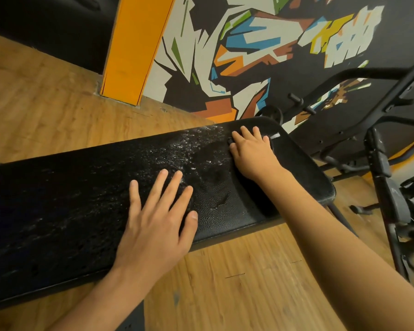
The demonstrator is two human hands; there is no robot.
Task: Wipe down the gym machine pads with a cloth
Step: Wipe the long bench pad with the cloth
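Note:
A long black bench pad (69,199) runs across the head view, wet with fine droplets along its middle and far side. My left hand (155,225) lies flat on the pad near its front edge, fingers spread and straight, holding nothing. My right hand (253,154) presses down near the pad's far right end on a dark cloth (230,141). The hand hides most of the cloth. Only a dark edge shows by my thumb, and a small white tag beyond my fingers. The pad between my two hands looks smeared and less beaded.
A black metal machine frame (387,187) with bars and pegs stands just right of the pad's end. Wooden floor (249,271) lies around the bench. A painted mural wall (249,56) and an orange pillar (134,48) rise behind it.

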